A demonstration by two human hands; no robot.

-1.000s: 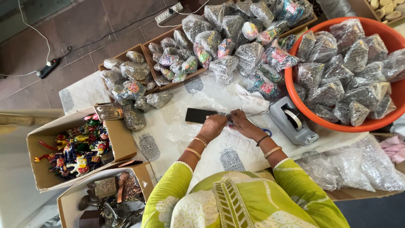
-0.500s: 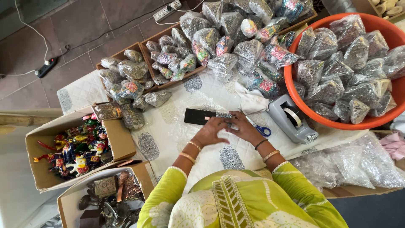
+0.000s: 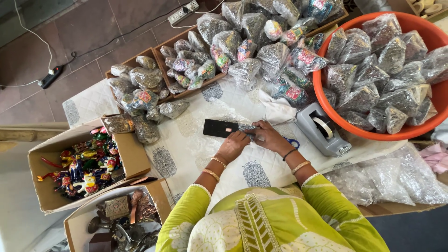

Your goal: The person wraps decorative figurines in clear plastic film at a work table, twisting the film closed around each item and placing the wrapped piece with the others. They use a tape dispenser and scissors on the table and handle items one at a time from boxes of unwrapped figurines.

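Observation:
My left hand [image 3: 232, 145] and my right hand [image 3: 268, 136] meet over the white printed cloth [image 3: 186, 149] on the table. Their fingers pinch a small bubble-wrapped piece [image 3: 247, 127] at the right end of a flat black rectangular object [image 3: 218, 128]. What is inside the wrap is hidden by my fingers. Both wrists wear bangles. Blue scissors [image 3: 293, 143] lie just right of my right wrist, partly covered by it. A grey tape dispenser [image 3: 323, 129] stands a little further right.
An orange tub [image 3: 326, 108] of bubble-wrapped parcels is at the right, and a heap of parcels [image 3: 261, 56] and wooden trays [image 3: 154, 52] at the back. Cardboard boxes of coloured figurines [image 3: 84, 163] and metal items [image 3: 121, 219] stand at the left. Loose bubble wrap [image 3: 387, 177] lies to the right.
My hands stay together on the wrapped piece beside the black object, with only small finger movements. The view has shifted slightly.

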